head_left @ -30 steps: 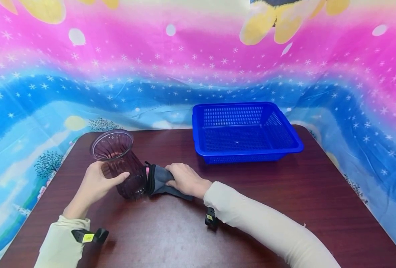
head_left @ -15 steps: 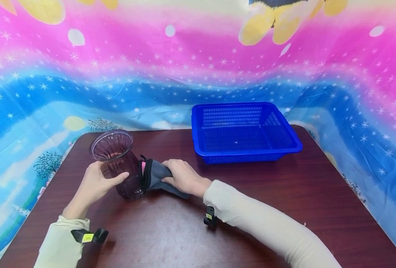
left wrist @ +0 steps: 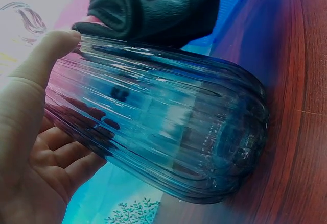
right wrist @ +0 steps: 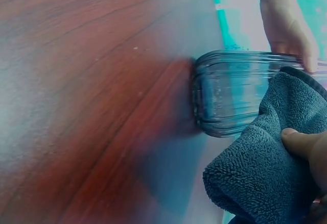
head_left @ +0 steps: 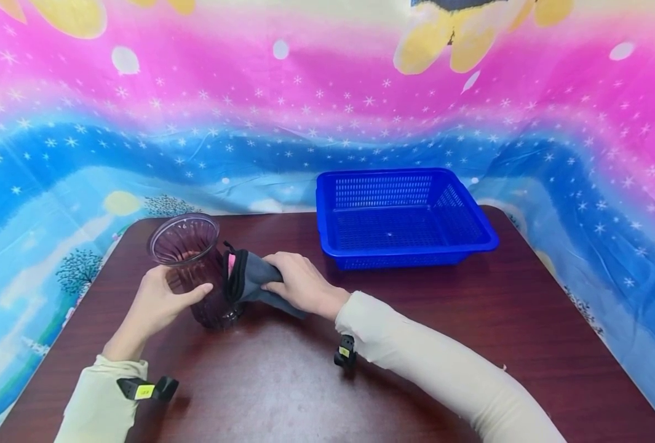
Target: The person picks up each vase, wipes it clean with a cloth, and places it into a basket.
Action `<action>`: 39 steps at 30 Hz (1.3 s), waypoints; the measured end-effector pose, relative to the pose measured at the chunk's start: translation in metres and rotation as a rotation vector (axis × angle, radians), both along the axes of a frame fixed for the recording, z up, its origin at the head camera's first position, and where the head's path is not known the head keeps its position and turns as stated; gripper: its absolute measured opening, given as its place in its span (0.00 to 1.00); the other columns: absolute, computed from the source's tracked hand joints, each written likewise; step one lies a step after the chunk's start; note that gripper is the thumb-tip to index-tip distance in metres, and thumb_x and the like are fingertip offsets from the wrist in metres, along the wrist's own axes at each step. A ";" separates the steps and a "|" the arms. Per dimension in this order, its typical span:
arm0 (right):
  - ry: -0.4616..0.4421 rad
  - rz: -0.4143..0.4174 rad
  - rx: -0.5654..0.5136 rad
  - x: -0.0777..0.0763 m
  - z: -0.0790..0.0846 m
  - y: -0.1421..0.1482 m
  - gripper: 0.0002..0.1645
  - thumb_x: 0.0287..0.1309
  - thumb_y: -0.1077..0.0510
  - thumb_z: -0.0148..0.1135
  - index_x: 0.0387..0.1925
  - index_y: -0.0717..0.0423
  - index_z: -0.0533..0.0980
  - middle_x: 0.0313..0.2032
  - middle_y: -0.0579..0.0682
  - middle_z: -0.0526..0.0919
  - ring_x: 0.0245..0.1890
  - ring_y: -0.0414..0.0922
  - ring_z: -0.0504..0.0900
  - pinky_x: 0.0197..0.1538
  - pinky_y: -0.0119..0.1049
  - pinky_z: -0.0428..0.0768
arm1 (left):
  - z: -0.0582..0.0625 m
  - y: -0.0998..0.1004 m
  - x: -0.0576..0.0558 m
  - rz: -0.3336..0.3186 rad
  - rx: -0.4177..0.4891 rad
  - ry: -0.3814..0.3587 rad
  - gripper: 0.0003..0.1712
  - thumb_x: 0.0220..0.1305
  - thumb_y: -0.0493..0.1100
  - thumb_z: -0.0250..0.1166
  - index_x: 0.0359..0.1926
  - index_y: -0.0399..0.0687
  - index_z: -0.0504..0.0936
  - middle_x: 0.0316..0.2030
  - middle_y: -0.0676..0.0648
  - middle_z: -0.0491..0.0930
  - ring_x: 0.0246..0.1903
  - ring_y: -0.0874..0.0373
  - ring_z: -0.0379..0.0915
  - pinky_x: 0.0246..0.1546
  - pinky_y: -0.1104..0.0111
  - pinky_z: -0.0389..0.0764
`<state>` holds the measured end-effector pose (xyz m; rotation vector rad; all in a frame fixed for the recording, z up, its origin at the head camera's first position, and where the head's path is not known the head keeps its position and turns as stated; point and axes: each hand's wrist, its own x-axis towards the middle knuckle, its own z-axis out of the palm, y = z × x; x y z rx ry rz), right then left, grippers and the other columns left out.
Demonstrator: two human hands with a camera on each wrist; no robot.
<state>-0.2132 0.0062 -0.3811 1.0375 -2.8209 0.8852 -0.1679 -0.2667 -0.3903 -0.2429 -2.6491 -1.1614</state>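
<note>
A purple ribbed glass vase [head_left: 216,301] with a flared rim stands on the left part of the table. My left hand [head_left: 158,301] grips its side, thumb across the front and fingers behind, as the left wrist view also shows. In my right hand [head_left: 299,283] is a folded dark grey cloth [head_left: 255,280] with black edging and a bit of pink, pinched between thumb and fingers. The cloth [right wrist: 265,152] lies against or very near the vase's right side; contact is hard to tell. Fuzzy pile shows on it in the right wrist view.
A blue plastic basket [head_left: 404,252] with slotted walls stands at the back right of the brown wooden table [head_left: 443,344]. A printed cloth backdrop [head_left: 283,135] hangs behind the table and along its sides. Each wrist wears a black camera mount.
My right hand has moved left and slightly up with the cloth, bringing it higher along the vase's side. The left hand and vase have stayed in place.
</note>
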 end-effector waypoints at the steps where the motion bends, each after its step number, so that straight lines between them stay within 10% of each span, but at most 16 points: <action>1: 0.009 0.000 -0.007 0.000 0.002 0.000 0.20 0.62 0.53 0.70 0.55 0.49 0.81 0.46 0.45 0.87 0.44 0.40 0.81 0.51 0.37 0.79 | 0.000 0.000 0.000 -0.001 0.001 0.003 0.29 0.57 0.44 0.76 0.58 0.39 0.80 0.49 0.35 0.85 0.38 0.85 0.72 0.39 0.88 0.75; 39: 0.015 -0.030 -0.111 -0.005 0.026 -0.011 0.16 0.61 0.51 0.71 0.49 0.49 0.81 0.42 0.45 0.86 0.39 0.40 0.79 0.45 0.34 0.77 | 0.000 -0.003 -0.003 -0.039 0.016 0.000 0.29 0.58 0.42 0.75 0.59 0.39 0.79 0.48 0.36 0.86 0.39 0.83 0.74 0.39 0.86 0.76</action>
